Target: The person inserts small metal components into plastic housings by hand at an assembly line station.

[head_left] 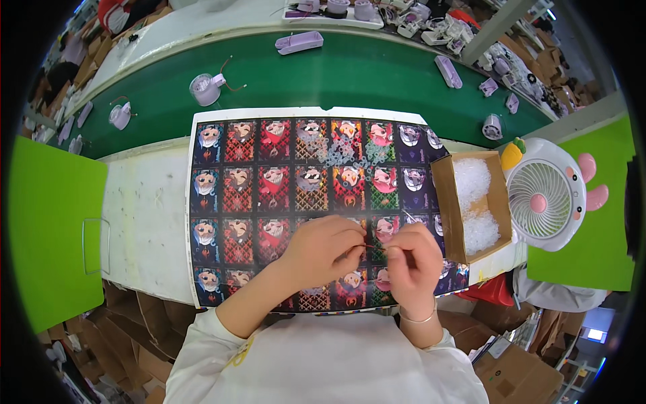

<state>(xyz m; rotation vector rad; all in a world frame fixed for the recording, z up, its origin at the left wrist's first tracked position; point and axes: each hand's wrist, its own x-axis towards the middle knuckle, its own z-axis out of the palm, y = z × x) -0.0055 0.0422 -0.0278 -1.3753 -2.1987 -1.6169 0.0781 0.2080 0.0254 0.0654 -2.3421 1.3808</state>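
Observation:
A thin red wire or thread [374,247] runs between my two hands above the printed sheet [231,258]. My left hand [324,250] pinches one end of it with thumb and fingertips. On the other side, my right hand [414,264] pinches it too, its fingers curled. A thin pale tip [408,215] sticks up behind the right hand's fingers; its kind is too small to make out. Several small translucent rings [346,161] lie loose on the sheet, beyond my hands. The sheet carries rows of colourful cartoon-character pictures.
A cardboard box [449,202] of clear plastic bits stands at the right, beside a white rabbit-eared fan [544,195]. Beyond the sheet, a green conveyor belt [377,77] carries lilac housings [299,42] and wired motor parts [206,89]. Green panels [57,236] flank the table.

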